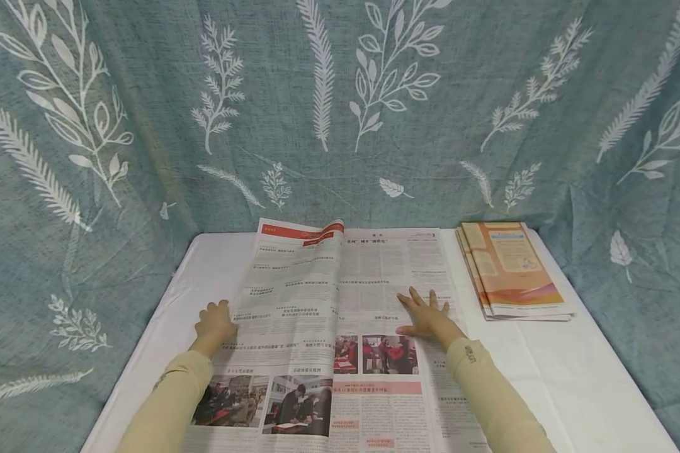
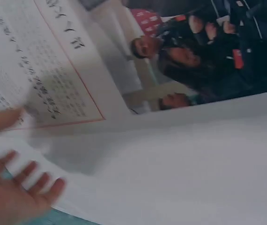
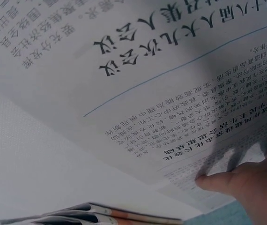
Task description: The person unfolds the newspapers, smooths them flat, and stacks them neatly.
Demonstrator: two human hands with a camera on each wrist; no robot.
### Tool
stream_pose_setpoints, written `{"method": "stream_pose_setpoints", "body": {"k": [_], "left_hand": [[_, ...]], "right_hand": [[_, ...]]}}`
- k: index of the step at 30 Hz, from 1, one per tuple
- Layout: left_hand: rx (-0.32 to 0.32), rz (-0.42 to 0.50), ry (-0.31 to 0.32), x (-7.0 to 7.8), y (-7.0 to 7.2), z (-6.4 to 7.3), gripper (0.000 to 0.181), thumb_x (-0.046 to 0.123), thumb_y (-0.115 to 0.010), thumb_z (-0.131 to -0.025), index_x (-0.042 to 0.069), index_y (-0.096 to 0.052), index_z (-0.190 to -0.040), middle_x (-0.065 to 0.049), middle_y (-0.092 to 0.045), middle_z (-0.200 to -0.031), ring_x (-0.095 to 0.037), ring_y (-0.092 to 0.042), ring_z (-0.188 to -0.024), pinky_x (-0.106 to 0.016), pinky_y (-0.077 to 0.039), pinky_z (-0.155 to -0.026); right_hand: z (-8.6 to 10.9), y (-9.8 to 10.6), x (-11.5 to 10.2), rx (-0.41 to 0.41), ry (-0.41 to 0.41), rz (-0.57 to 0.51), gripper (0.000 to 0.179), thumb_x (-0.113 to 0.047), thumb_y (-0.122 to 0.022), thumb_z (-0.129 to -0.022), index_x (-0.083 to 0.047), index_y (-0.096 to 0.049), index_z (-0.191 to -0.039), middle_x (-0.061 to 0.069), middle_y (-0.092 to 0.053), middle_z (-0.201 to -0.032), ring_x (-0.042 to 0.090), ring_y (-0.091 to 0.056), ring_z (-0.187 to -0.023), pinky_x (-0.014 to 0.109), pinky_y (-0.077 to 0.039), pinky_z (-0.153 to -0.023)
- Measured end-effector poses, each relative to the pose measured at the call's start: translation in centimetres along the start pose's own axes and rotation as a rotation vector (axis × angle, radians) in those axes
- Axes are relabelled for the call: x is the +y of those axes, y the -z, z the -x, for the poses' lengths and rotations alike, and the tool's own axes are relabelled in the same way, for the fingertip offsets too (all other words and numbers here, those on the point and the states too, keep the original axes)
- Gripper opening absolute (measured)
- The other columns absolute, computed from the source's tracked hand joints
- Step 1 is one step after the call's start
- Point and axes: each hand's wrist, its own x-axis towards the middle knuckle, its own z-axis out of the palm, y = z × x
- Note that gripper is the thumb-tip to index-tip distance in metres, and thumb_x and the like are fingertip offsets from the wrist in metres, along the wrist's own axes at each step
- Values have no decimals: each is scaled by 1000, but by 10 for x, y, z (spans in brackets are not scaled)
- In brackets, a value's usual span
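Note:
A newspaper [image 1: 374, 302] lies spread out before me, its left page [image 1: 286, 314] raised in a curl along the middle fold. At the left page's outer edge is my left hand [image 1: 215, 324]; in the left wrist view that hand [image 2: 21, 183] is blurred, thumb apart from the loosely bent fingers, with nothing between them. Whether it touches the paper I cannot tell. My right hand [image 1: 427, 318] rests on the right page with its fingers spread, just above a printed photo [image 1: 390, 354]. The right wrist view shows that hand [image 3: 255, 183] beside printed text.
A stack of folded orange printed papers [image 1: 510, 270] sits at the right on the white table [image 1: 595, 377]. Behind the table hangs a green-grey curtain [image 1: 294, 170] with white leaf patterns, which also closes in both sides.

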Motion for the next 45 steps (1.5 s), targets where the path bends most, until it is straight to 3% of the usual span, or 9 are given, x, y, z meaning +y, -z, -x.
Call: {"method": "stream_pose_setpoints", "body": {"k": [2, 5, 7, 9, 15, 19, 31, 39, 45], "left_hand": [[-34, 48, -128, 7, -2, -2, 64, 17, -62, -88, -10, -33, -138, -39, -33, -136, -56, -31, -127, -66, -32, -101], [-144, 115, -319, 17, -2, -5, 74, 27, -63, -87, -2, -27, -145, -37, -16, -148, -58, -11, -135, -69, -17, -106], [-229, 148, -396, 23, -1, -5, 80, 31, -66, -84, 1, -26, -146, -36, -8, -150, -60, -2, -135, -71, -11, -105], [-295, 142, -431, 28, 0, -4, 85, 34, -68, -81, 3, -25, -147, -36, -4, -150, -62, 3, -134, -74, -8, -103], [-357, -7, -395, 34, -3, 2, 96, 30, -76, -75, 3, -20, -148, -39, -2, -149, -64, 1, -132, -77, -11, -100], [-369, -14, -348, 32, -5, 8, 100, 25, -80, -71, 2, -21, -148, -37, -1, -150, -63, -1, -133, -76, -14, -101], [-315, -23, -327, 29, -7, 9, 99, 25, -82, -69, 5, -26, -148, -36, -7, -150, -62, -7, -133, -74, -23, -99], [-258, -31, -306, 13, -6, 11, 99, 26, -84, -65, 4, -30, -146, -37, -12, -149, -62, -11, -132, -73, -25, -99], [-228, -35, -300, -1, -8, 8, 100, 28, -84, -63, 4, -32, -145, -37, -14, -148, -63, -13, -131, -71, -25, -101]], "right_hand": [[1, 0, 0, 0, -2, -3, 88, -49, -66, -82, -18, -21, -150, 16, -6, -158, 59, 2, -136, 78, -5, -101], [1, 1, -1, -1, -2, -4, 88, -49, -66, -82, -18, -21, -150, 16, -6, -158, 59, 2, -136, 78, -5, -101], [2, 1, -1, -4, -3, -5, 88, -49, -66, -82, -18, -21, -150, 15, -6, -159, 59, 2, -137, 78, -5, -101], [2, 1, -2, -7, -9, -5, 88, -49, -66, -82, -18, -21, -150, 15, -5, -159, 58, 3, -137, 77, -5, -102], [1, 0, -2, 4, -16, -7, 88, -48, -67, -81, -19, -22, -150, 14, -6, -159, 58, 2, -137, 77, -5, -102], [-2, -4, -2, 4, -9, -17, 88, -47, -68, -81, -19, -22, -150, 14, -6, -159, 58, 2, -137, 77, -4, -102], [0, 0, 0, 15, -2, -11, 89, -52, -67, -80, -20, -23, -150, 13, -7, -159, 57, 1, -138, 77, -4, -102], [-10, -8, 15, 44, 25, -40, 98, -68, -64, -72, -28, -21, -150, 10, -5, -160, 58, 4, -137, 78, 1, -100], [0, 2, 6, 9, -3, -20, 90, -54, -67, -79, -20, -23, -150, 13, -8, -159, 57, 2, -138, 77, -2, -102]]}}
